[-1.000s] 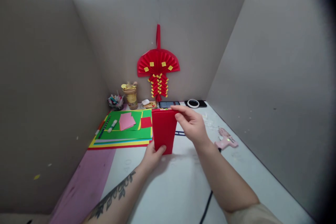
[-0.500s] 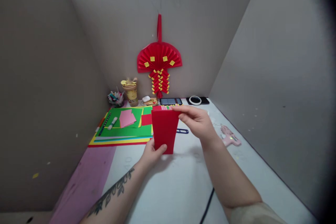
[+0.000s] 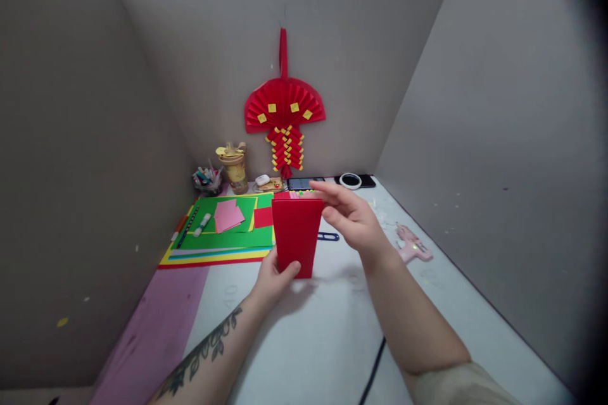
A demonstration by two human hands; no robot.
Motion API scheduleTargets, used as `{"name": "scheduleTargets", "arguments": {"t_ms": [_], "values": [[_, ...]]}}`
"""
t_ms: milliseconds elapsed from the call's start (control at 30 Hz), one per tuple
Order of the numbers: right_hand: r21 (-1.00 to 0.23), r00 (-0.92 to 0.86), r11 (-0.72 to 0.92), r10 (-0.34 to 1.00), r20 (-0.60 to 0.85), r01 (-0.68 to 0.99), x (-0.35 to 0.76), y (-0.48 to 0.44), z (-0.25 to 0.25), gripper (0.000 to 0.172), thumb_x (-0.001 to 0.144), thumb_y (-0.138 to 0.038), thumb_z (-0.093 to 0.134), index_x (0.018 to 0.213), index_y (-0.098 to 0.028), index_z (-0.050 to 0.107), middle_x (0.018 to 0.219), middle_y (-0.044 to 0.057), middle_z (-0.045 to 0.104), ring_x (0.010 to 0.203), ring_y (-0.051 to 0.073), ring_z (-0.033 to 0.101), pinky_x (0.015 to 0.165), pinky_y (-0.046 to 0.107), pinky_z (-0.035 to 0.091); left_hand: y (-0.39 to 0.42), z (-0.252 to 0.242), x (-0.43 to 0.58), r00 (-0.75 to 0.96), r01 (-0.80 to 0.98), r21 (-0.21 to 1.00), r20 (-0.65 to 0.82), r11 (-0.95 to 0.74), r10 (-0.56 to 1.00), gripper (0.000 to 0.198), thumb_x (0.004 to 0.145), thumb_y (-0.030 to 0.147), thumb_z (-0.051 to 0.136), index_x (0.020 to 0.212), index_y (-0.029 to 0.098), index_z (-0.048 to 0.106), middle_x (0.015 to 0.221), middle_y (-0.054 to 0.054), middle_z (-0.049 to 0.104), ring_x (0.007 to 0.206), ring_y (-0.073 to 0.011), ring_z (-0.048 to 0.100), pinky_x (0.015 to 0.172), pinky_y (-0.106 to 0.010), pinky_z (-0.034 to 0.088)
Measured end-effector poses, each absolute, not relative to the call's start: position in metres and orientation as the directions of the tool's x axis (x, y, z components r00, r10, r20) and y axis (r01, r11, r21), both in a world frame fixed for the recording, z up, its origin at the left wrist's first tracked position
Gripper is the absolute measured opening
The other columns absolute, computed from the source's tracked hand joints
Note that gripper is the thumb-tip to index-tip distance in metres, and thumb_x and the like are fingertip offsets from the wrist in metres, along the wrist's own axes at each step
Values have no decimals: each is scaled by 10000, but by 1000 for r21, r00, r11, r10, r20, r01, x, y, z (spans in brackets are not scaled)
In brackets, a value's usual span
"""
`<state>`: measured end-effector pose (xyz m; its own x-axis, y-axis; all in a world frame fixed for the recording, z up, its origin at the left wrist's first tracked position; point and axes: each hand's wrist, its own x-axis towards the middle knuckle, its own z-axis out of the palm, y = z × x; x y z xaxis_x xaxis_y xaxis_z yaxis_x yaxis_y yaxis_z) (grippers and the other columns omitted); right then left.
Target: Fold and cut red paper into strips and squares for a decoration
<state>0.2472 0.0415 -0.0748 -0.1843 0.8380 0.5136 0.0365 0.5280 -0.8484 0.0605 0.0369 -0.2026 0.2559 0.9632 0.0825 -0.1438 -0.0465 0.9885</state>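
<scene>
A folded red paper stands upright above the white table, its broad face toward me. My left hand grips its lower left part, with the thumb across the front near the bottom edge and the other fingers hidden behind. At the upper right corner is my right hand, its fingers apart and reaching behind the top edge; nothing shows in its grasp.
On the left lies a stack of coloured sheets with pink pieces and a glue stick. A pink glue gun sits right. A red fan decoration hangs on the back panel.
My right hand's fingers have lifted from the paper's top edge and spread apart. My left hand keeps its grip. The view has shifted slightly.
</scene>
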Motion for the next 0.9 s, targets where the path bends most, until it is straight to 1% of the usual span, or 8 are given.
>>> {"name": "scheduleTargets", "arguments": {"t_ms": [100,267,433,600,700,900], "values": [[-847,-205,530,832,515,21,249,43,-75,353,895,-393,533,1223,-280,597,1217,43,630,1135,208,577,958,365,484,37,-204,60,263,-152,986,108,-70,959,507,722,393,715,1143,151,572,1123,-115,667,983,-240,626,857,-337,494],[-859,-245,490,824,511,-148,249,48,-79,327,883,-333,572,1203,-286,617,1203,42,643,1132,211,586,983,404,467,37,-206,61,226,-165,982,124,-88,966,519,720,397,713,1155,150,575,1126,-120,665,998,-250,621,866,-347,487],[-871,-263,431,834,485,-236,249,54,-83,302,829,-372,643,1115,-279,676,1170,54,661,1141,233,579,995,429,450,36,-205,61,228,-128,989,102,-74,968,517,702,414,720,1123,144,587,1074,-117,683,954,-253,636,809,-336,504],[-858,-355,340,803,478,-385,252,62,-89,325,798,-421,669,1093,-286,686,1203,63,642,1130,238,587,956,413,476,37,-202,61,219,-115,991,93,-69,971,530,690,424,725,1115,138,591,1054,-120,688,927,-252,643,782,-331,510],[-866,-378,291,810,449,-406,253,65,-93,350,783,-453,675,1078,-266,695,1201,81,641,1108,243,601,934,408,488,37,-202,62,206,-109,991,97,-75,974,526,678,426,731,1096,134,602,1048,-122,690,927,-257,643,778,-334,510],[-850,-392,292,789,473,-438,251,66,-94,319,789,-434,676,1071,-286,695,1182,63,653,1084,222,616,913,379,499,39,-204,62,225,-96,987,147,-128,963,471,720,398,699,1106,147,600,1053,-103,688,940,-243,637,803,-326,501]]}}
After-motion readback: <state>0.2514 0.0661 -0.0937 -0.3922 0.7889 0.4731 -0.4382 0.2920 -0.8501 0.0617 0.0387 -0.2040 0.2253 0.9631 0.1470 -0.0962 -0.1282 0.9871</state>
